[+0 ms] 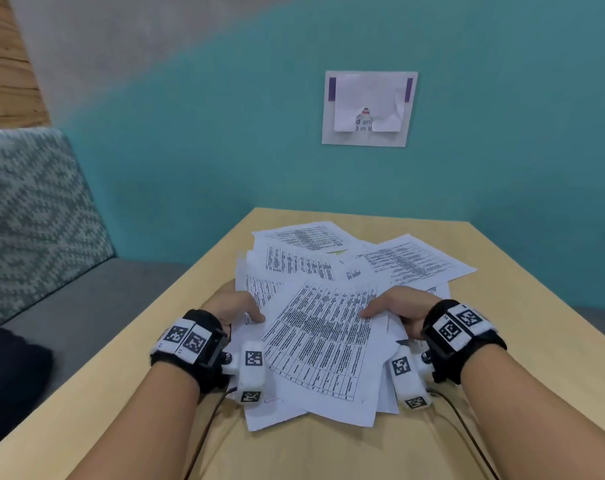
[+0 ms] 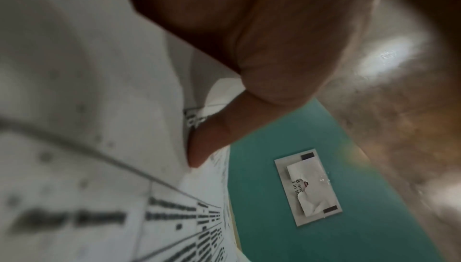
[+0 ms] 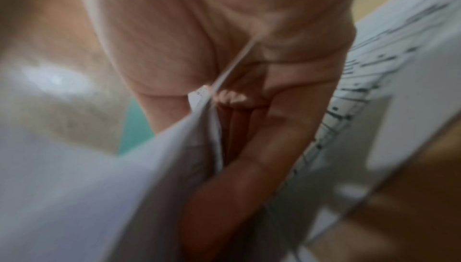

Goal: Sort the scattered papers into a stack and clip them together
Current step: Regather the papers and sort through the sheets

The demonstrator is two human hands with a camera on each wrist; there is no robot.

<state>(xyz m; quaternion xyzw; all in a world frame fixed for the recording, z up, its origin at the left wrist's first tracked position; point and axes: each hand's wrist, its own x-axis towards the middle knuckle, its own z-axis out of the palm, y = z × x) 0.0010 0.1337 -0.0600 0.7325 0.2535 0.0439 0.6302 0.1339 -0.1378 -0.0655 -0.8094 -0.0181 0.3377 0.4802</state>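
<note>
A loose heap of white printed papers (image 1: 322,327) with tables lies fanned on the light wooden table (image 1: 329,448). My left hand (image 1: 237,306) grips the heap's left side, thumb on top and fingers under the sheets. My right hand (image 1: 401,308) grips the right side the same way. In the left wrist view my thumb (image 2: 214,138) presses on a sheet (image 2: 99,108). The blurred right wrist view shows fingers (image 3: 239,177) curled round several sheet edges (image 3: 149,167). More papers (image 1: 412,259) lie spread farther back. No clip is visible.
A teal wall (image 1: 225,150) rises behind the table, with a torn paper notice (image 1: 369,108) fixed to it. A grey bench with a patterned cushion (image 1: 34,220) stands at the left. Cables (image 1: 207,431) run from my wristbands over the table's near edge.
</note>
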